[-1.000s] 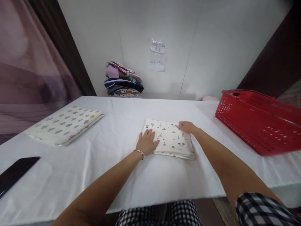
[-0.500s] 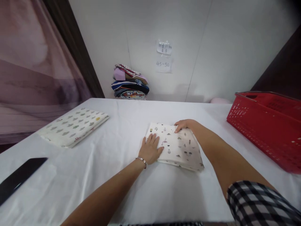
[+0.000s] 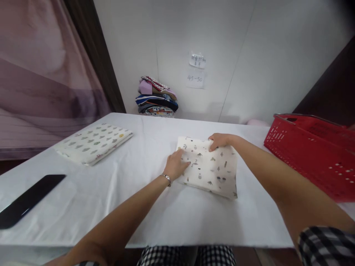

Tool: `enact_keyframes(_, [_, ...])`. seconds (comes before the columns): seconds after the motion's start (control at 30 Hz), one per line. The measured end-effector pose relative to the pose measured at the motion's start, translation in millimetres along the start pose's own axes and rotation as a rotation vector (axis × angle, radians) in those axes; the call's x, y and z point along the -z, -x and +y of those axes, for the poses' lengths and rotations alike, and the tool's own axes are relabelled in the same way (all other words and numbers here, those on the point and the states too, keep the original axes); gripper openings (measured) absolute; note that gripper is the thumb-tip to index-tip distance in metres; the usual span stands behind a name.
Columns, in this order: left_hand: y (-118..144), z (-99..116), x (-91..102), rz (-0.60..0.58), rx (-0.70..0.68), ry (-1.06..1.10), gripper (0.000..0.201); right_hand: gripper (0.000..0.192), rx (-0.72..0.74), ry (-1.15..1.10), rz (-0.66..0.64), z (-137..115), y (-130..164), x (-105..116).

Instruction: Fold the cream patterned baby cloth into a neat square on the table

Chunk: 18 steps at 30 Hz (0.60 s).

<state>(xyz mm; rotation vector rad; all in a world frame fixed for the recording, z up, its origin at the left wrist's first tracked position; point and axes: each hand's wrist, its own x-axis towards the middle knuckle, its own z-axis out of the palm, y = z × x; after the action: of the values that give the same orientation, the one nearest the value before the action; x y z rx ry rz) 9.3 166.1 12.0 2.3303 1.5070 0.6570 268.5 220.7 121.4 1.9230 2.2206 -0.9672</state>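
A folded white cloth point(image 3: 205, 168) printed with small plants, birds and other motifs lies in front of me. My left hand point(image 3: 175, 165) is closed on its left edge, thumb on top; some of the fingers are out of sight. At the far edge, my right hand point(image 3: 219, 141) grips the cloth with the thumb over the top and the other fingers behind it. A second folded white cloth point(image 3: 95, 143), with grey cloud-like shapes and a few coloured ones, rests at the left of the table.
The table point(image 3: 146, 221) has a white cover. A black flat, shiny object point(image 3: 30, 199) lies at the left front. A red plastic basket point(image 3: 307, 151) stands at the right. Folded fabrics point(image 3: 157, 98) are stacked behind the table by the wall, where paper signs point(image 3: 196, 70) hang.
My left hand has gone from lying flat with spread fingers on the cloth to grasping its left edge. The right hand keeps its hold at the far edge. My view has shifted slightly.
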Motion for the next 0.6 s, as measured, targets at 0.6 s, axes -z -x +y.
enact_keyframes(0.6, [21, 28, 99.9, 0.269, -0.488, -0.398, 0.029, 0.026, 0.279, 0.776, 0.915, -52, 117, -92])
